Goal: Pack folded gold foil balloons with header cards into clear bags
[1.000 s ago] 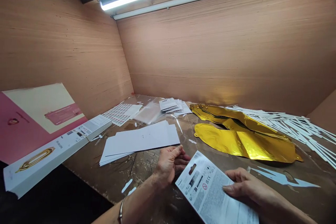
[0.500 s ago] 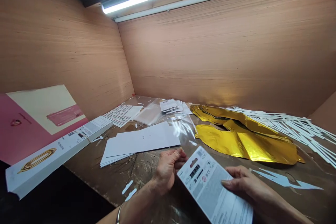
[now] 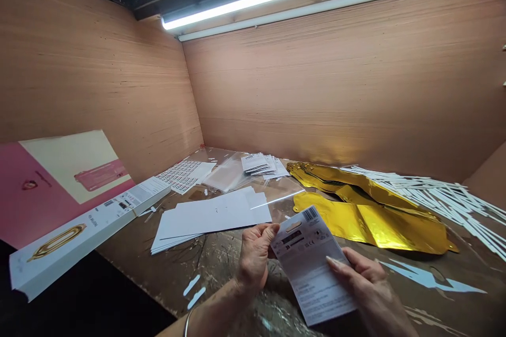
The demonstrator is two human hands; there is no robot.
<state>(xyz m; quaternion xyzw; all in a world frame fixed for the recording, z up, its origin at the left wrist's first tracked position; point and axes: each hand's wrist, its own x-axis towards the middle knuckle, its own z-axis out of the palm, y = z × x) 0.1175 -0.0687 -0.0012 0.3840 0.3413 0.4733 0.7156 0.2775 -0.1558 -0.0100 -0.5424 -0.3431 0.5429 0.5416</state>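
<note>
A white printed card (image 3: 312,266) with a barcode and a hang slot is held over the near edge of the worn bench (image 3: 213,260). My left hand (image 3: 255,255) pinches its upper left corner, fingers closed. My right hand (image 3: 361,284) rests on its right side with fingers curled over the card. A clear plastic sleeve (image 3: 272,200) glints just beyond the card; whether my left hand also holds it I cannot tell. Folded gold foil balloons (image 3: 375,216) lie right behind the card.
A stack of white cards (image 3: 209,216) lies to the left, a long white box (image 3: 79,231) at the left edge. Sticker sheets (image 3: 182,172), clear bags (image 3: 227,171) and small leaflets (image 3: 259,163) sit at the back. Several white straws (image 3: 446,195) spread at the right. Plywood walls enclose the bench.
The card has swung from lying slanted to the right toward upright and moved closer to my left hand. My right hand slid up along its side. The clear sleeve shifted.
</note>
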